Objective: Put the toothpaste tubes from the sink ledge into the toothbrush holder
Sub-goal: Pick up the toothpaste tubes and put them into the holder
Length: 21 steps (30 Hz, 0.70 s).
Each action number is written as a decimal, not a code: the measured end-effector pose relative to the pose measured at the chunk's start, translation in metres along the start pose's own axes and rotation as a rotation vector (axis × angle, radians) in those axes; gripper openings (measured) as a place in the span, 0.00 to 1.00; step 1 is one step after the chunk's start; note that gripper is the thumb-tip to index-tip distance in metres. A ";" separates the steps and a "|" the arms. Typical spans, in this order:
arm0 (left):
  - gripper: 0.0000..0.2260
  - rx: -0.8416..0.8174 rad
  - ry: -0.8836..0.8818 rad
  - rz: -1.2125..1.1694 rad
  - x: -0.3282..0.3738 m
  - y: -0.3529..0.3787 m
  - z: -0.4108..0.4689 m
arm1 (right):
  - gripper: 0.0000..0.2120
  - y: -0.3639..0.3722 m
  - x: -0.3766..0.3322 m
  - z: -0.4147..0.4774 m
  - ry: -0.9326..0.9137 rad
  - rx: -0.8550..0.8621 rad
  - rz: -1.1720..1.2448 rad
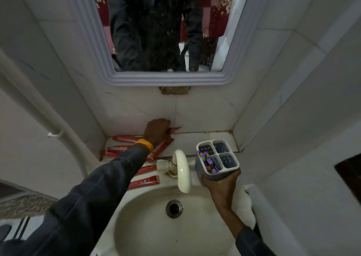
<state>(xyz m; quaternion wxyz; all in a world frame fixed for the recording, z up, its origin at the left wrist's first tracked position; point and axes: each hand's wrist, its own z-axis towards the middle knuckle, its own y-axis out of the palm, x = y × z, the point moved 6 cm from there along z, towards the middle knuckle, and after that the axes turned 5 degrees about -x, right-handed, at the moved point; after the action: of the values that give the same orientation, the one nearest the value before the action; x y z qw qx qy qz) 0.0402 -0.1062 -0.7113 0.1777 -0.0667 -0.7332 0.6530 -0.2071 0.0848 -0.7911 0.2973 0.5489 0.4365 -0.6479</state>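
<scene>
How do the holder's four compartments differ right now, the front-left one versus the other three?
The front-left compartment of the toothbrush holder is packed with colourful bits, purple, yellow and red; the other three look empty, showing dark slotted bottoms. All four share the same white rim and similar size. The right hand holds the holder upright over the sink.

White tiled sink ledge (218, 138) with scattered red toothpaste tubes (125, 139).

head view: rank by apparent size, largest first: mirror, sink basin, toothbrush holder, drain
1. mirror
2. sink basin, though it runs off the bottom edge and sits nearer the camera, so first place is unsure
3. toothbrush holder, held in the right hand
4. drain
</scene>
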 end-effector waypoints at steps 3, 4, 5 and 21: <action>0.18 -0.014 0.012 -0.015 0.003 0.000 -0.007 | 0.55 0.000 -0.001 0.001 -0.007 -0.006 0.026; 0.17 -0.018 0.011 -0.032 0.004 0.002 -0.009 | 0.55 -0.001 -0.002 0.001 -0.011 -0.009 0.026; 0.17 -0.018 0.009 -0.051 0.006 0.005 -0.010 | 0.55 -0.001 -0.003 0.001 -0.014 -0.014 0.017; 0.14 -0.051 -0.002 0.001 0.013 0.024 0.010 | 0.55 -0.002 0.003 0.007 -0.025 -0.028 0.027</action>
<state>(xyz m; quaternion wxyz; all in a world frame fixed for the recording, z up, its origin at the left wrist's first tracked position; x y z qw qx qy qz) 0.0219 -0.1077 -0.7336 0.1750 -0.0711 -0.7498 0.6341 -0.2123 0.0800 -0.7936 0.3191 0.5423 0.4342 -0.6446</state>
